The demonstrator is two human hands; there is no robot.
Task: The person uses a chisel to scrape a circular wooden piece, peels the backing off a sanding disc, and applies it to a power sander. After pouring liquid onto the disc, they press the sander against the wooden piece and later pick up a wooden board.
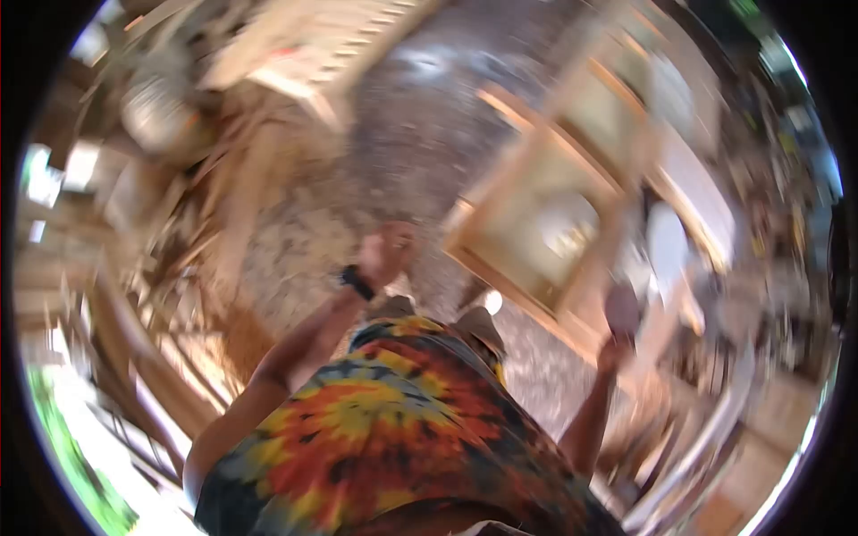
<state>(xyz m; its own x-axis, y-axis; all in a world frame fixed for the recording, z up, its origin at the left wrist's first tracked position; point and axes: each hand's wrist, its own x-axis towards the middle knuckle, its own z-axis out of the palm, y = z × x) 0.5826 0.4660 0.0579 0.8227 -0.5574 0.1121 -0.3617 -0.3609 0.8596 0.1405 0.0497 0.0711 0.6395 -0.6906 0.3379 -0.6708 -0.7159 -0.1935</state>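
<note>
Head view: beside the wooden frame (501, 279), the nearer right hand (616, 354) is seemingly gripping a forward-pointing dark object (621, 309); blur is hiding the left hand's (385, 255) grip.

Tie-dye shirt (393, 420), black wristband (357, 281), khaki bottoms (481, 329).

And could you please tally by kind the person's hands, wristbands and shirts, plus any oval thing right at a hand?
Hands: 2, left hand and right hand
Dark wristband: 1
Tie-dye shirt: 1
Reddish-brown oval thing at the right hand: 1, too blurred to name
Total: 5
</note>
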